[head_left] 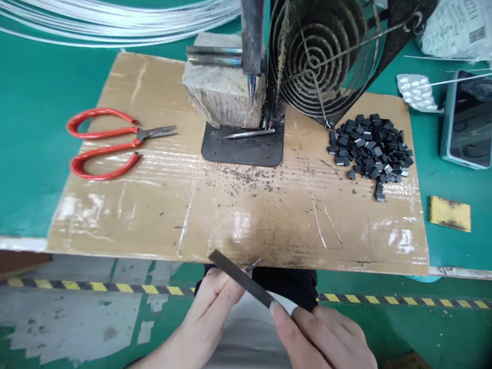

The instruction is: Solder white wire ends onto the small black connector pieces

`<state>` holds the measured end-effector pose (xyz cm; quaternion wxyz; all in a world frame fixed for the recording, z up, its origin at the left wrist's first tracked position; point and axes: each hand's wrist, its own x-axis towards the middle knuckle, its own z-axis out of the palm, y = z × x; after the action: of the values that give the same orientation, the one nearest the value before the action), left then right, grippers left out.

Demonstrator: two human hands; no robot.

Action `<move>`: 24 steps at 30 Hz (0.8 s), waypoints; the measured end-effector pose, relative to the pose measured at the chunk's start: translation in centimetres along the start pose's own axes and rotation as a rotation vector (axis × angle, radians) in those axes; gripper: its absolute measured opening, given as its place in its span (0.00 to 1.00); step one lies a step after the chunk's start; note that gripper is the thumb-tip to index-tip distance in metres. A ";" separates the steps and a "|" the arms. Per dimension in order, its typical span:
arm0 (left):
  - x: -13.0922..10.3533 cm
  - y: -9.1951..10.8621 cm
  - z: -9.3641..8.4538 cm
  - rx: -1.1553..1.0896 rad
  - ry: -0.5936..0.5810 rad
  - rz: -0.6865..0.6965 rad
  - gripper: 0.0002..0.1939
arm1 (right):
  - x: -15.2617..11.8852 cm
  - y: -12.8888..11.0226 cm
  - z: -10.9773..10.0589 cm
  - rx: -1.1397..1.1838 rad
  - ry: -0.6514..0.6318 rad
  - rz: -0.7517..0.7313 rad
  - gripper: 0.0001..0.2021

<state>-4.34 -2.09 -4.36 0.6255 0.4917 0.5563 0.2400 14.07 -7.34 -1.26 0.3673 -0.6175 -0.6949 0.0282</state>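
Note:
My right hand (323,335) is closed on a flat dark metal file (242,277), which slants up and left across my left hand. My left hand (215,300) is closed on a small pointed metal piece (253,265), whose tip sticks out past the file; the rest of it is hidden by the fingers and file. Both hands are just below the front edge of a tape-covered cardboard sheet (154,220). Beyond them, a soldering tip (251,89) points down in front of a worn whitish block (226,87). A thin metal rod (249,134) lies on a black plate (242,151).
Red-handled scissors (105,138) lie on the cardboard's left. At its right is a pile of small black connectors (371,146), beside a fan with a wire guard (315,61). Farther right are a yellow sponge (449,213) and a phone-like device (469,120). Coiled white wire (115,23) fills the back left.

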 end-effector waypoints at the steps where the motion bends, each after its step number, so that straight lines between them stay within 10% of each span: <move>1: 0.1 0.1 0.1 -0.040 -0.038 -0.004 0.31 | 0.1 0.5 -0.2 0.009 -0.003 0.012 0.14; 10: 0.7 1.2 0.7 -0.279 -0.174 -0.035 0.31 | 1.6 2.2 -0.9 0.017 0.047 0.041 0.33; 24: 0.5 1.1 0.5 0.032 -0.033 0.136 0.28 | 4.0 2.2 -0.5 0.216 -0.127 -0.007 0.17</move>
<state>-3.44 -1.41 -3.72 0.6089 0.5422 0.5147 0.2650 16.33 -3.55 -0.09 0.3871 -0.5690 -0.7117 0.1408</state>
